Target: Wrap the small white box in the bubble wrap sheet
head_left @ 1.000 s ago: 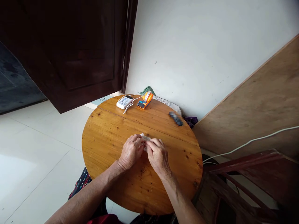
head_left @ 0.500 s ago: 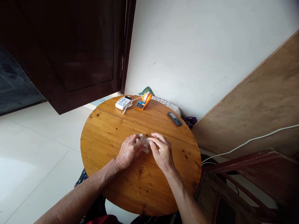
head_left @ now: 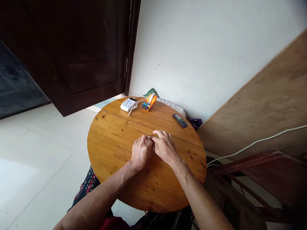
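Note:
A small clear plastic case (head_left: 150,137) sits between my two hands above the middle of the round wooden table (head_left: 110,147). Only slivers of it show; my fingers cover the rest. My left hand (head_left: 142,149) is closed around its left side, knuckles up. From the right, my right hand (head_left: 165,147) reaches over the case, thumb and index finger pressed against it and another finger stretched out beyond. Whether the case is open or closed is hidden.
At the table's back lie a white power box (head_left: 128,104) with a white cord and an orange tape dispenser (head_left: 149,103). A dark blurred object (head_left: 179,120) lies back right. A dark door (head_left: 96,57) stands left, a wall (head_left: 203,57) behind, and a reddish wooden chair (head_left: 259,179) right.
My left hand has shifted right and turned more upright. My right hand has moved in over the case, which now shows far less. The view has tilted slightly.

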`<state>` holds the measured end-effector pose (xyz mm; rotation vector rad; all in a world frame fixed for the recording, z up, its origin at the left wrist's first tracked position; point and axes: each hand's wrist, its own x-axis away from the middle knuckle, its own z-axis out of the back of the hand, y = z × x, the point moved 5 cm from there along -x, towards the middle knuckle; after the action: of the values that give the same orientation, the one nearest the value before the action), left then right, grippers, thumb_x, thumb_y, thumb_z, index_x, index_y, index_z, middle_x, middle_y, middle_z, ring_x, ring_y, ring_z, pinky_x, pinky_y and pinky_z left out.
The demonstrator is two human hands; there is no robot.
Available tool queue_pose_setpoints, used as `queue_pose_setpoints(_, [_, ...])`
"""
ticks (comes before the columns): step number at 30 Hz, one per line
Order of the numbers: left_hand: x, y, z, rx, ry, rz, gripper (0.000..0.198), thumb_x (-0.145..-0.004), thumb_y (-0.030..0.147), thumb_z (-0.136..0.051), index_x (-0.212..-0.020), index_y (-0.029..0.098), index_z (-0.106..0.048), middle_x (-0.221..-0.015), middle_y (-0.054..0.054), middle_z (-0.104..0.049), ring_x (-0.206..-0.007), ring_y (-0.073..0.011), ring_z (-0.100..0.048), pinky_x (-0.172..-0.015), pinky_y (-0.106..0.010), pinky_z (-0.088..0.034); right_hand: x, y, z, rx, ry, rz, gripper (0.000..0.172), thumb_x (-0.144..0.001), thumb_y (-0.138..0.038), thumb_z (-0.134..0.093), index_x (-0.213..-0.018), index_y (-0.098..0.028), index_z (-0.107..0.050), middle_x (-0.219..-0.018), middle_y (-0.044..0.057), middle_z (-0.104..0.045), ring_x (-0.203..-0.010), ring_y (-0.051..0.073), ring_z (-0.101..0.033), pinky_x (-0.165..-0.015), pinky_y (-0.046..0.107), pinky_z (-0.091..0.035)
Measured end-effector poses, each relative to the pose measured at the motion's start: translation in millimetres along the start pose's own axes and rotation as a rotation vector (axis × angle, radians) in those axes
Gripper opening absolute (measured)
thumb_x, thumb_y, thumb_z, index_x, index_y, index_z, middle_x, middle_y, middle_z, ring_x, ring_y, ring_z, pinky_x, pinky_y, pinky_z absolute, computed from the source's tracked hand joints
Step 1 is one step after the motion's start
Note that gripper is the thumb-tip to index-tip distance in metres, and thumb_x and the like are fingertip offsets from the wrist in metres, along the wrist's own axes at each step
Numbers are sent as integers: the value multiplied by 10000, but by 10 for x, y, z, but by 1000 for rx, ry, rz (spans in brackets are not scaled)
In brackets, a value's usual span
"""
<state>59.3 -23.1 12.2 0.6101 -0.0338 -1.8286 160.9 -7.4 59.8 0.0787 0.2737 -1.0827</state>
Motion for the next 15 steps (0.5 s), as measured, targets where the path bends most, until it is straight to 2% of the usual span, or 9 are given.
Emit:
queue_pose_setpoints(4, [46,-37,14,52,52,-56,205,-952,240,-548,-1134,231,-644,-1079,-74,-629,-876,-195,-605,-767,-326,-483,122,-20,-38,-12,127,-22,279,-915,-117,-494,-1020,-208,-736,-1075,82,-693,-997,231,-573,-836,364,-401])
queue_pose_setpoints(7, [73,-90,1,83,86,-72,193,-940,234,-564,-1107,244,-661,-1092,-65,-635,-887,-188,-614,-774,-322,-470,268,-45,-98,-23,271,-3,273,-935,-128,-479,-1052,-195,-717,-1079,84,-706,-1037,233,-579,-853,367,-402])
queue_pose_setpoints(9, [73,-114,-11,98,95,-69,191,-934,239,-575,-1100,247,-670,-1107,-62,-640,-888,-184,-621,-778,-323,-464,347,-56,-137,-13,322,19,278,-944,-129,-473,-1079,-190,-708,-1113,86,-708,-1088,240,-573,-897,383,-393])
queue_pose_setpoints(12, [50,-133,-15,120,86,-88,204,-929,256,-593,-1116,256,-675,-1127,-54,-649,-909,-182,-630,-788,-319,-457,403,-78,-170,27,319,39,274,-954,-148,-479,-1113,-196,-697,-1152,85,-705,-1157,257,-547,-950,414,-368])
queue_pose_setpoints(15, [30,-137,2,111,59,-139,213,-926,259,-602,-1124,260,-680,-1160,-51,-649,-914,-187,-631,-796,-325,-453,372,-119,-166,84,280,64,252,-943,-132,-485,-1068,-176,-701,-1164,108,-697,-1193,275,-523,-974,432,-356])
